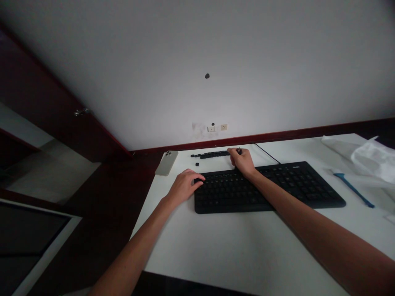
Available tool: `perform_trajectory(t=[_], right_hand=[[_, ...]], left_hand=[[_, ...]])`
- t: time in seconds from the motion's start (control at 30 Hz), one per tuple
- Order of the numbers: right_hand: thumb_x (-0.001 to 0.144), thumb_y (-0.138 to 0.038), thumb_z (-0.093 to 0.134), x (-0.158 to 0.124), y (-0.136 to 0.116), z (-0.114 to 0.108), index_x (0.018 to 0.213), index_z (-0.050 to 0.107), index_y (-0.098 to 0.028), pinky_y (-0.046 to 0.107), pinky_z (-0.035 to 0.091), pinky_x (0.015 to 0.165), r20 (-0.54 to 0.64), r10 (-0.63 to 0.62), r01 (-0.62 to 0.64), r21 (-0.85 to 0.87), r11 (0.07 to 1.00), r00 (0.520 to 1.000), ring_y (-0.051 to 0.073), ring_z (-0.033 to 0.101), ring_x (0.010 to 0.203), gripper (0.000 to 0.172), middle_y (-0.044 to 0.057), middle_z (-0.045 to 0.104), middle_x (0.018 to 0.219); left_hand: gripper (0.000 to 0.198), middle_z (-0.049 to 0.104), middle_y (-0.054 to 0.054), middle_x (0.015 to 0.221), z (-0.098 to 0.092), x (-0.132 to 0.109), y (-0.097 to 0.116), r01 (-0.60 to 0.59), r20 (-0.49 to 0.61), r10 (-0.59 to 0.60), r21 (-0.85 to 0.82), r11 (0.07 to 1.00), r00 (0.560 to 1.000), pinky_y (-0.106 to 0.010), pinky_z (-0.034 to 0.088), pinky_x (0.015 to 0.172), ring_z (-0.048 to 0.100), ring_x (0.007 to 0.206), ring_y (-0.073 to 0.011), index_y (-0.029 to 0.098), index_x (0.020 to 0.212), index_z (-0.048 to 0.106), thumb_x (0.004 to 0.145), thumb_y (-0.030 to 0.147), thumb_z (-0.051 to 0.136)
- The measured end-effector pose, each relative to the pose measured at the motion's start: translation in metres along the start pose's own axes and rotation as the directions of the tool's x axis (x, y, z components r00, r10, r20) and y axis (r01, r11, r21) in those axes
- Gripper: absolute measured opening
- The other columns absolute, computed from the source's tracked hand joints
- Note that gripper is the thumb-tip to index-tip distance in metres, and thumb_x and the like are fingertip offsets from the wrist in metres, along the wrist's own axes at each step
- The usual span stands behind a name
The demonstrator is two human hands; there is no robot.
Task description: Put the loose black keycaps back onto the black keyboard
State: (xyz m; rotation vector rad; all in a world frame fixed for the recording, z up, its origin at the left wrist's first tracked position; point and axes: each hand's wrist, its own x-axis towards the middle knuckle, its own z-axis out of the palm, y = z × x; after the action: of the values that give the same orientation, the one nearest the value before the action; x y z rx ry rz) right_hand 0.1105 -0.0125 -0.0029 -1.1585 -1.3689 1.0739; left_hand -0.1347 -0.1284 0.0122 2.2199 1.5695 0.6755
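Observation:
A black keyboard (234, 197) lies flat on the white table. My left hand (184, 184) is at its far left corner, thumb and fingers curled over the edge and touching the keys there. Over the far edge of the keyboard, my right hand (243, 161) is closed with the fingers pressed together. Something small and dark shows at its fingers, too unclear to name. Just beyond the keyboard, a row of loose black keycaps (214, 155) reaches up to the right fingertips. One single keycap (197, 164) sits apart, nearer the left hand.
A phone (167, 163) lies face down at the table's (216, 246) left edge. To the right are a blue pry tool (353, 189) and a crumpled white plastic bag (375, 158). The keyboard's cable (267, 153) runs toward the wall, which has sockets (217, 128).

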Motion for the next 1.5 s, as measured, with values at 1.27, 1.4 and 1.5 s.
perform_trajectory(t=[1.27, 1.4, 1.5], right_hand=[[0.086, -0.045, 0.061, 0.004, 0.009, 0.000, 0.048, 0.045, -0.022, 0.030, 0.034, 0.052, 0.010, -0.022, 0.022, -0.013, 1.000, 1.000, 0.012, 0.041, 0.045, 0.048, -0.002, 0.046, 0.043], [0.086, -0.046, 0.061, 0.004, 0.009, 0.000, 0.048, 0.046, -0.022, 0.030, 0.035, 0.052, 0.005, -0.015, 0.015, -0.012, 1.000, 1.000, 0.012, 0.042, 0.045, 0.047, -0.002, 0.047, 0.043], [0.086, -0.046, 0.060, 0.005, 0.011, 0.000, 0.048, 0.046, -0.022, 0.030, 0.035, 0.053, 0.005, -0.025, 0.025, -0.012, 1.000, 1.000, 0.012, 0.042, 0.045, 0.047, -0.002, 0.047, 0.044]], left_hand=[[0.016, 0.080, -0.003, 0.105, 0.004, -0.007, -0.004, -0.102, -0.091, 0.106, 0.056, 0.993, 0.990, -0.040, 0.056, 0.091, 0.067, 0.101, -0.0223, 0.025, 0.107, 0.081, 0.094, 0.023, 0.073], [0.017, 0.080, -0.004, 0.106, 0.004, -0.007, -0.005, -0.104, -0.092, 0.109, 0.049, 0.993, 0.990, -0.041, 0.057, 0.092, 0.068, 0.101, -0.0223, 0.026, 0.108, 0.081, 0.093, 0.022, 0.074], [0.018, 0.080, -0.004, 0.107, 0.005, -0.008, -0.007, -0.116, -0.079, 0.119, 0.046, 0.992, 0.990, -0.041, 0.057, 0.092, 0.067, 0.102, -0.0223, 0.026, 0.109, 0.080, 0.093, 0.023, 0.073]])
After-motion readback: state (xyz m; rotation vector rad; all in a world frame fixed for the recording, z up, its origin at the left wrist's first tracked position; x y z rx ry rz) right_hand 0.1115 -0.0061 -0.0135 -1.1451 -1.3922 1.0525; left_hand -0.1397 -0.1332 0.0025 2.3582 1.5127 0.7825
